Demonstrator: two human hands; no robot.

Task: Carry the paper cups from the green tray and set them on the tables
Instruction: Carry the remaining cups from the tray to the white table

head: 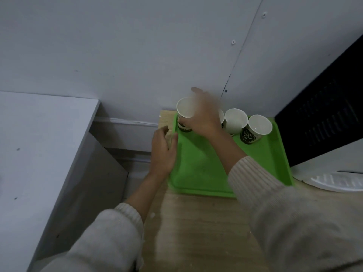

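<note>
The right hand (pixel 202 116) grips the left cup (pixel 184 108); lift it straight; let the loose, empty left hand (pixel 163 152) steady the tray (pixel 198 173).

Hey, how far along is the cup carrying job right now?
Nothing looks delivered: every cup in view is on or over the green tray. In hand: the right hand grips the leftmost cup, while the left hand is at the tray's left rim, holding nothing. Left: that cup plus three more cups along the far edge, one half hidden.
</note>
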